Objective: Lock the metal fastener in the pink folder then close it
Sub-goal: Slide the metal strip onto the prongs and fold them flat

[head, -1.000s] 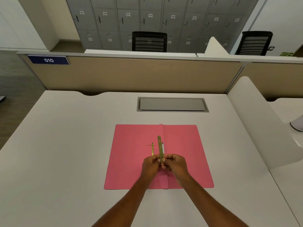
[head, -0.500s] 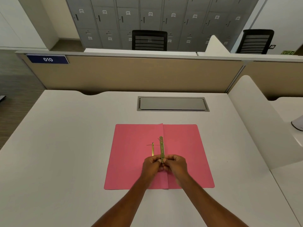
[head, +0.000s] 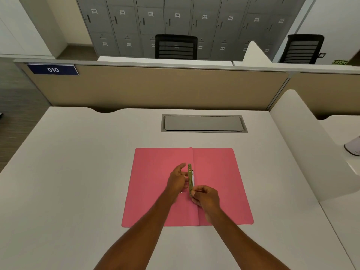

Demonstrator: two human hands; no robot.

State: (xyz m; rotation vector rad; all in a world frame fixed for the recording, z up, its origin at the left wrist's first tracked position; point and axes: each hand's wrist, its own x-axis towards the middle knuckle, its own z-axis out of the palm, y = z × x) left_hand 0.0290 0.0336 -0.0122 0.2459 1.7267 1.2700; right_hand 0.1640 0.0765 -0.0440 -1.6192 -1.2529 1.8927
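since a moment ago the left hand point(head: 178, 180) has slid up the metal fastener point(head: 190, 179) toward 12 o'clock, while the right hand point(head: 205, 197) stays at its near end.

pink folder point(head: 155, 191) lies open and flat on the white tabletop point(head: 78, 172), the brass-coloured fastener bar running along its centre fold. right fingers point(head: 194, 193) pinch the bar's 6 o'clock end; left fingers point(head: 180, 170) are loosely curled at the bar's upper half, though i cannot tell whether they actually grip it. the bar looks thin, light and stiff, its prongs likely bendable and a bit sharp, so it is best held by its ends and pressed flat. the folder seems to be light, floppy card; lifting the left cover by its outer edge at 9 o'clock should close it.
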